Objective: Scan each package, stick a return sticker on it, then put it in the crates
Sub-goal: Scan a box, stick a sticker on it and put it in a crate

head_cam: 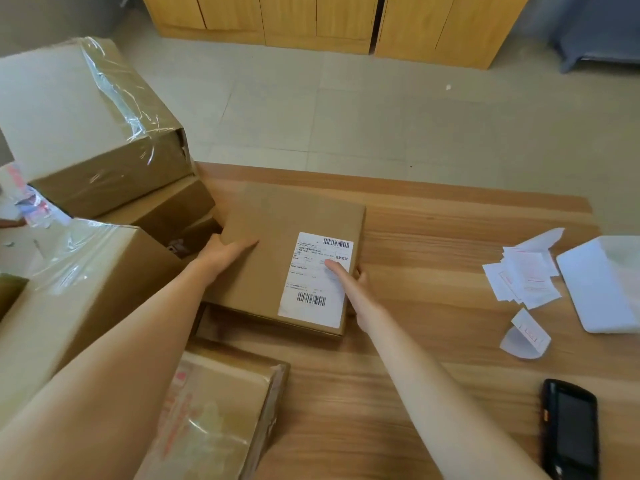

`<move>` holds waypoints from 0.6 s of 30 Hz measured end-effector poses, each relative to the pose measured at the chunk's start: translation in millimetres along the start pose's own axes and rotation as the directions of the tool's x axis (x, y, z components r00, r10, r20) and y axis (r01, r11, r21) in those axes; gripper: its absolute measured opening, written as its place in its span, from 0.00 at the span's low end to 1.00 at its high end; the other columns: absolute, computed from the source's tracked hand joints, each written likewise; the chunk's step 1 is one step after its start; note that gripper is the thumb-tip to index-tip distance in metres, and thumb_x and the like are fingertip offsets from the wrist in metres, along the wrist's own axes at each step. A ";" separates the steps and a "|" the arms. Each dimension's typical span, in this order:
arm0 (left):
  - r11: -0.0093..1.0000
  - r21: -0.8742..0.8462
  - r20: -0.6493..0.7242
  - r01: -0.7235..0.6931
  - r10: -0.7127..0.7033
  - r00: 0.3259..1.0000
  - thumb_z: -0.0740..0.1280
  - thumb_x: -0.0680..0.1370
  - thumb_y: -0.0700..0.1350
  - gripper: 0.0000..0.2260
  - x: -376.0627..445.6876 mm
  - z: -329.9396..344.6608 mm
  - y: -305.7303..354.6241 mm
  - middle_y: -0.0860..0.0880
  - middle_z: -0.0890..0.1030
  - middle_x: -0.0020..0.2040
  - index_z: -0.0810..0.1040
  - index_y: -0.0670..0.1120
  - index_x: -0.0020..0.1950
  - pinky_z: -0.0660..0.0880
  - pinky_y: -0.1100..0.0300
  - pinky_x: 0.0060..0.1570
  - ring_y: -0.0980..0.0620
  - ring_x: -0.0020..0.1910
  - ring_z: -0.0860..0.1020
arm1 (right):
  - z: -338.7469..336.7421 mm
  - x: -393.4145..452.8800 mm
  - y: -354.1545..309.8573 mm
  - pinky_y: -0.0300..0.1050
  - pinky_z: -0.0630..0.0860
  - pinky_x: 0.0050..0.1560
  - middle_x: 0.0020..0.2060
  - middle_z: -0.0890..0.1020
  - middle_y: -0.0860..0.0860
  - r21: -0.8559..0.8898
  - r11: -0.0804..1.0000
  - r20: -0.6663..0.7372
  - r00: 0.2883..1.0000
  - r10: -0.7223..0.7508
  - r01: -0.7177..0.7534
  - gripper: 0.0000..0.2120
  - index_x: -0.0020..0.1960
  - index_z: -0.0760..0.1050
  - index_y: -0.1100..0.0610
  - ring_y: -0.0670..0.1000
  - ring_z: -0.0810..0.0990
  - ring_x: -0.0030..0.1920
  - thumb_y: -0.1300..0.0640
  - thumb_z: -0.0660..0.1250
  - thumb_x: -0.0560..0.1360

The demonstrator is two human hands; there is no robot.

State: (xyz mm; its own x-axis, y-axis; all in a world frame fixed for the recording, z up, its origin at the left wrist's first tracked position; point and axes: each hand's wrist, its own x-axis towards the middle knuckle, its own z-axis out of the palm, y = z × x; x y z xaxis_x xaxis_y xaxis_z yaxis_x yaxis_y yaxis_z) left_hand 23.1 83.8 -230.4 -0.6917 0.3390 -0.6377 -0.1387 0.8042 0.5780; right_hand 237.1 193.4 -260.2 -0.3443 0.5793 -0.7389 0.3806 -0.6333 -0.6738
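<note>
A person holds a flat cardboard package with both hands over the wooden bench, its white shipping label facing up with two barcodes in plain view. The package sits at the bench's left-centre, its near edge appearing slightly raised above the surface, just beside a stack of larger taped cartons on the left and above another carton at the near edge. The step in hand looks like positioning the package for scanning: no return sticker is visible on it yet. The left hand lies on the package's left edge, fingers fairly straight over the top face and the thumb hidden, so how firm that grip is cannot be told. The right hand takes the right edge, thumb stretched across the label and fingers curled round the side, a closed grip on the box. The next move likely calls for setting the package down flat and freeing the right hand to reach the black handheld scanner lying well apart at the near right, then aiming it at a barcode. A loose pile of return stickers waits at the far right beside a white tray-like object, with one curled backing sheet nearby. No crates are in view.
</note>
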 end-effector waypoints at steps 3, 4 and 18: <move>0.999 -0.038 0.020 -0.015 0.016 1.000 0.70 0.73 0.58 0.36 5.7 -1.0 1.7 0.43 0.70 0.68 0.60 0.43 0.74 0.66 0.51 0.55 0.42 0.64 0.71 | 4.6 2.5 3.0 0.37 0.70 0.39 0.58 0.78 0.48 0.047 0.999 -0.006 1.000 -0.008 0.008 0.37 0.71 0.60 0.53 0.47 0.78 0.52 0.50 0.75 0.69; 0.999 -0.048 0.034 -0.012 0.013 0.999 0.70 0.73 0.58 0.36 5.4 -1.2 2.7 0.43 0.70 0.69 0.60 0.43 0.74 0.67 0.50 0.56 0.42 0.64 0.70 | 5.9 3.2 4.2 0.38 0.72 0.39 0.58 0.79 0.49 0.067 0.998 -0.015 1.000 -0.009 0.010 0.37 0.71 0.60 0.53 0.47 0.79 0.51 0.51 0.76 0.69; 0.976 -0.216 0.131 -0.022 0.051 0.990 0.75 0.68 0.60 0.36 -81.0 66.7 54.7 0.45 0.75 0.63 0.68 0.43 0.69 0.70 0.53 0.55 0.44 0.59 0.74 | -107.1 -38.0 -28.8 0.50 0.76 0.56 0.58 0.77 0.52 0.005 0.997 -0.079 0.994 -0.080 0.081 0.29 0.63 0.62 0.56 0.51 0.79 0.56 0.55 0.76 0.69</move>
State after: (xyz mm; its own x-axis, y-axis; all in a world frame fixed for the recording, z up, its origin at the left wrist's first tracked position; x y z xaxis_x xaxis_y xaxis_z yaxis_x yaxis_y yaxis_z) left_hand 118.9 132.9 -181.0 -0.5989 0.4410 -0.6684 -0.2736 0.6718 0.6884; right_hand 331.2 244.6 -212.5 -0.3044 0.6672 -0.6798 0.3475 -0.5867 -0.7315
